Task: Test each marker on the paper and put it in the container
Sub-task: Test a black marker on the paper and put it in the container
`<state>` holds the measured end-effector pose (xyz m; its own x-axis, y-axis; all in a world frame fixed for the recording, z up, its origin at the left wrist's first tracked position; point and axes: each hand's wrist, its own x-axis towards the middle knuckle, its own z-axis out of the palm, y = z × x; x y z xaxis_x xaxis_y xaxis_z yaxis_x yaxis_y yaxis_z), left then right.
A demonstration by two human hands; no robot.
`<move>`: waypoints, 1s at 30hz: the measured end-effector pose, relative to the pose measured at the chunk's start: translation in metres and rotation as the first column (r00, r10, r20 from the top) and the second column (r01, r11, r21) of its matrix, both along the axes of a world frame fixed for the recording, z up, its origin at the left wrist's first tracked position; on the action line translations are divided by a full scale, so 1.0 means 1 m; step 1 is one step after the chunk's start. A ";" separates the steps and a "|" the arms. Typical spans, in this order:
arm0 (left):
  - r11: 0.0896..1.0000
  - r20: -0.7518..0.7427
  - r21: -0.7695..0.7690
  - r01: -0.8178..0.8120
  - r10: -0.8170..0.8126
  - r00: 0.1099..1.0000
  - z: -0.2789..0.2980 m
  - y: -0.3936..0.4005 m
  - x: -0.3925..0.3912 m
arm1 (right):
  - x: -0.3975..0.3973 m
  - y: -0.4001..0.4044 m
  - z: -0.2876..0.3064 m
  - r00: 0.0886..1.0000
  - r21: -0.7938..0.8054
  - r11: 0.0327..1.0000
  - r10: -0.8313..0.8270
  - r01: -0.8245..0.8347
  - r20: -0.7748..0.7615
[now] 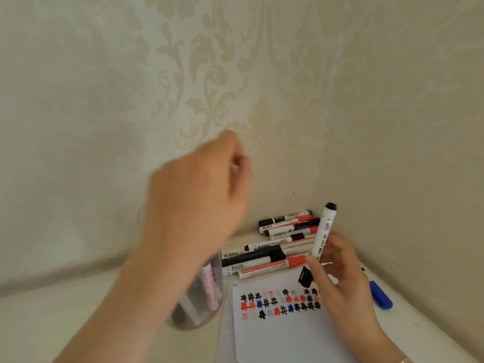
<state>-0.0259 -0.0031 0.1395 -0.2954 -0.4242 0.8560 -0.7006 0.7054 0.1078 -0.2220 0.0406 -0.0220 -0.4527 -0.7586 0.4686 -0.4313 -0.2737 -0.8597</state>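
Gripping marker (322, 231), right hand (337, 273)

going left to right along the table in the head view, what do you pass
clear jar → sheet of paper → right hand holding a white marker → blue cap

The marker pile (282, 242) is filling the far right corner, hemmed by two walls (392, 127). The left hand (193, 195) is hanging blurred above the clear container (201, 297), seemingly blocking its mouth. Bare surface (78, 310) is lying open near left.
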 end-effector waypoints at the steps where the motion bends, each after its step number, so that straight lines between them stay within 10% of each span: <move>1: 0.982 0.008 0.066 0.176 -0.177 0.984 -0.006 0.009 -0.010 | 0.000 0.000 0.001 0.997 -0.021 1.000 0.008 -0.006 0.073; 6: 0.739 0.379 0.672 0.058 -0.410 0.829 -0.082 0.013 -0.064 | -0.003 0.001 0.014 0.925 -0.087 0.996 0.059 -0.028 0.376; 10: 0.424 0.040 0.880 0.214 -0.516 0.856 -0.119 -0.004 -0.079 | -0.007 0.000 0.014 0.889 -0.031 0.996 0.090 -0.085 0.449; 21: 0.715 0.320 0.643 0.275 -0.576 0.752 -0.122 -0.013 -0.076 | -0.014 0.002 0.020 0.721 0.050 0.912 0.287 -0.407 0.631; 26: 0.611 0.190 0.734 0.296 -0.604 0.774 -0.127 -0.020 -0.078 | -0.016 0.002 0.022 0.767 0.102 0.910 0.273 -0.402 0.581; 30: 0.341 -0.110 0.857 0.386 -0.611 0.784 -0.129 -0.022 -0.079 | -0.018 0.004 0.026 0.729 0.074 0.879 0.340 -0.470 0.594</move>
<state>-0.1050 -0.0253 0.0108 -0.8113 -0.5761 0.0997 -0.3295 0.5914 0.7360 -0.2402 0.0441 0.0043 -0.2063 -0.9772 0.0509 0.2413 -0.1012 -0.9652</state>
